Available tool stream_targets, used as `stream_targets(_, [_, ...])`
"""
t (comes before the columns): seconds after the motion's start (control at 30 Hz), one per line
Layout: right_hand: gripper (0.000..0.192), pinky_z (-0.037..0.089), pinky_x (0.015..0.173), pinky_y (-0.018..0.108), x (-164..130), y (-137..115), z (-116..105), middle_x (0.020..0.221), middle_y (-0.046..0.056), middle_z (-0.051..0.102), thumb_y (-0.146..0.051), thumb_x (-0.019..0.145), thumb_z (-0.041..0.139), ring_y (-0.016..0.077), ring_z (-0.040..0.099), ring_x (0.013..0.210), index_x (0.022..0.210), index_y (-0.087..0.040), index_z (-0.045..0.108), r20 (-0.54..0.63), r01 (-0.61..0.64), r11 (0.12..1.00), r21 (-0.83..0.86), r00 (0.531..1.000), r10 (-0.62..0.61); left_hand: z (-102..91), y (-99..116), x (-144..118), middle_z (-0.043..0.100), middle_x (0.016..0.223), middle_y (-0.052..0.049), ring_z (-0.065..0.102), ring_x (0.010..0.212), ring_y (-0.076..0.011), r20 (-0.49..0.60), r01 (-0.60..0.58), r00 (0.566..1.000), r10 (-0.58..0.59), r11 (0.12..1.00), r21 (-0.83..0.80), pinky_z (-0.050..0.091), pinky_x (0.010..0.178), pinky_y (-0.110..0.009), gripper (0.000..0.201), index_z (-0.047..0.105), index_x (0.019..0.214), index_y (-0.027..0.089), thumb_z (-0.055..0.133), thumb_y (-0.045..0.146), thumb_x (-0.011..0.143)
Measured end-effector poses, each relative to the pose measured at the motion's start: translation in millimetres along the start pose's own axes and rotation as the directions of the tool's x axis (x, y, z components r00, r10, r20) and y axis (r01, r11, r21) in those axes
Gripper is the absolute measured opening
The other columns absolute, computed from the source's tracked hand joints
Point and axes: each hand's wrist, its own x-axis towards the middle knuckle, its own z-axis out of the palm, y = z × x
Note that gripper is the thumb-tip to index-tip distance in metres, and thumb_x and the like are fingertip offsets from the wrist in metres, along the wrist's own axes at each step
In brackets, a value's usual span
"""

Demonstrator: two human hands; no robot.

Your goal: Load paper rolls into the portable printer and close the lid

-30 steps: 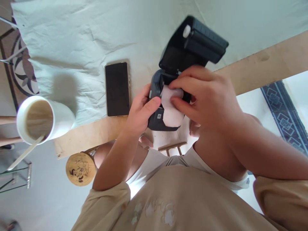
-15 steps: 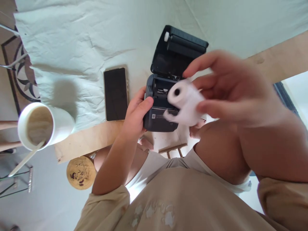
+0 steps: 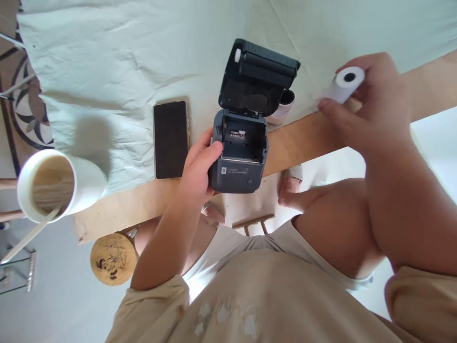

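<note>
Head view: the paper roll (image 3: 345, 84) sits pinched between the thumb and fingers of the right hand (image 3: 371, 102), raised over the table's wooden edge (image 3: 296, 143). Its hollow core faces the camera, so its long axis points up toward the lens. From the roll, the printer (image 3: 238, 159) lies at about eight o'clock, well apart, with its lid (image 3: 259, 78) swung open toward twelve and the empty paper bay showing. The left hand (image 3: 198, 171) is wrapped around the printer's left side, thumb on top, holding it firmly. A phone (image 3: 171, 139) lies just beside that hand at nine o'clock, and a cup (image 3: 59, 183) stands farther out the same way.
</note>
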Motion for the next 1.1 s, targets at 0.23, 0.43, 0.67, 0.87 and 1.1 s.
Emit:
stream_targets(0.23, [0.06,0.049,0.091,0.042,-6,-16,-10,0.125,0.01,0.064,-0.028,0.075,0.077,0.0262,0.068,0.113,0.131,-0.028,0.053,-0.066,0.118,0.992,0.04,0.991,-0.115,0.9,0,1,0.074,0.081,-0.002,0.073,0.067,-0.0161,-0.022,-0.007,1.0,0.007,1.0,-0.002,0.056,0.055,-0.023,0.026,0.074,0.097,0.018,0.072,0.042,0.086])
stream_targets(0.43, [0.05,0.055,0.089,0.037,-15,-54,7,0.121,0.014,0.063,-0.022,0.083,0.063,0.0225,0.066,0.111,0.131,-0.016,0.056,-0.045,0.347,0.92,0.184,0.938,-0.345,3.1,3,5,0.08,0.097,-0.006,0.076,0.084,-0.0219,-0.108,0.066,0.991,-0.079,0.99,-0.126,0.063,0.068,-0.031,0.032,0.074,0.089,0.019,0.065,0.049,0.084])
stream_targets(0.67, [0.061,0.054,0.101,0.048,-5,-77,41,0.134,0.015,0.054,-0.013,0.084,0.058,0.0282,0.061,0.116,0.144,-0.025,0.052,0.342,0.108,0.992,-0.061,0.936,-0.081,0.6,2,2,0.081,0.095,-0.005,0.077,0.084,-0.0203,-0.156,0.02,0.987,-0.043,0.988,-0.152,0.065,0.072,-0.031,0.038,0.076,0.083,0.018,0.055,0.048,0.092])
stream_targets(0.87, [0.068,0.06,0.084,0.039,-1,-68,41,0.131,0.005,0.06,-0.017,0.076,0.06,0.021,0.067,0.102,0.14,-0.033,0.045,0.238,-0.116,0.897,0.426,0.971,0.012,-0.1,3,2,0.08,0.093,-0.005,0.076,0.082,-0.0191,-0.136,0.035,0.989,-0.06,0.983,-0.181,0.063,0.076,-0.03,0.034,0.074,0.086,0.017,0.055,0.044,0.092])
stream_targets(1.1, [0.044,0.061,0.065,0.032,-5,-67,38,0.114,0.0,0.063,-0.032,0.076,0.067,0.016,0.069,0.082,0.118,-0.034,0.056,0.308,-0.316,0.508,0.801,0.946,0.102,-1.4,1,1,0.075,0.08,-0.002,0.071,0.067,-0.0158,-0.007,0.04,0.999,-0.043,0.979,-0.201,0.056,0.058,-0.026,0.028,0.075,0.091,0.017,0.062,0.042,0.09])
